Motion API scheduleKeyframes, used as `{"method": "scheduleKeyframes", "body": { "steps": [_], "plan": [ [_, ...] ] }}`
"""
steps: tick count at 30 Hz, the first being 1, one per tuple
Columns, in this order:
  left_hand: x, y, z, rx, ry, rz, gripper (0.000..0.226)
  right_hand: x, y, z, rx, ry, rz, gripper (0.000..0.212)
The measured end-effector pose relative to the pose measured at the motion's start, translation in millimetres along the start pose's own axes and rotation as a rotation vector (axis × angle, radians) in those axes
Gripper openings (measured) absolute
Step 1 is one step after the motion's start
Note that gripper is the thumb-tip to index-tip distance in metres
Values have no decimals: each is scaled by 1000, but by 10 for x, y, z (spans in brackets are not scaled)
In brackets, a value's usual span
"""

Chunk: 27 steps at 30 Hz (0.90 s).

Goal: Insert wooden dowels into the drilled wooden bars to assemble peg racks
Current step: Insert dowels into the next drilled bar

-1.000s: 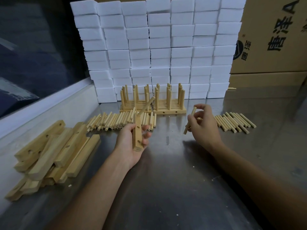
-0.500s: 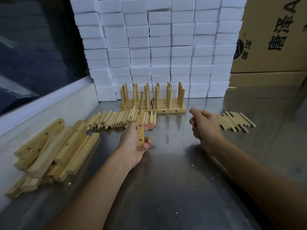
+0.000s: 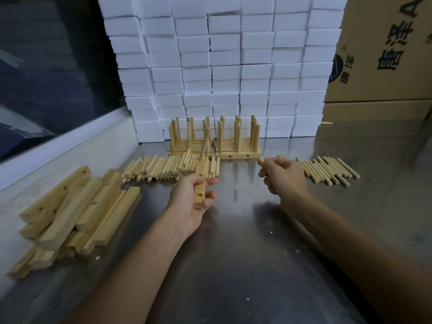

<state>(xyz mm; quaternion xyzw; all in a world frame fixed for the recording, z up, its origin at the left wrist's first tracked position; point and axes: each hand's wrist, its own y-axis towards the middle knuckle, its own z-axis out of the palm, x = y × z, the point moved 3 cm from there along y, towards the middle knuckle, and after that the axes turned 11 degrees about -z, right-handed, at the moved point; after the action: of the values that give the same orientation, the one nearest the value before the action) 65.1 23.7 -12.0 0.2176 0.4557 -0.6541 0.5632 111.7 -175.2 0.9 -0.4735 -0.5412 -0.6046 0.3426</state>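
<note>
Gripping a drilled wooden bar above the steel table, left hand curled round it, one dowel standing in its far end, right hand clenched on dowels, loose dowel pile beyond, finished peg racks behind.

Dim, glare on metal tabletop, wide-angle distortion

One head-worn wide-angle view looks forward and down, close over the metal table.
</note>
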Motion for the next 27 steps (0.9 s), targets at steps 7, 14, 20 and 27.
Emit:
{"method": "scheduleKeyframes", "body": {
  "steps": [7,14,20,27],
  "plan": [
    [18,1,44,28,88,15,17,151,-130,169,157,-180,-378,26],
    [51,-32,91,91,158,24,20,174,-213,354,293,-179,-349,20],
    [38,-21,108,107,195,40,17,211,-251,398,328,-129,-438,17],
    [52,-2,94,62,324,123,21,211,-259,388,370,-214,-516,17]
  ]
}}
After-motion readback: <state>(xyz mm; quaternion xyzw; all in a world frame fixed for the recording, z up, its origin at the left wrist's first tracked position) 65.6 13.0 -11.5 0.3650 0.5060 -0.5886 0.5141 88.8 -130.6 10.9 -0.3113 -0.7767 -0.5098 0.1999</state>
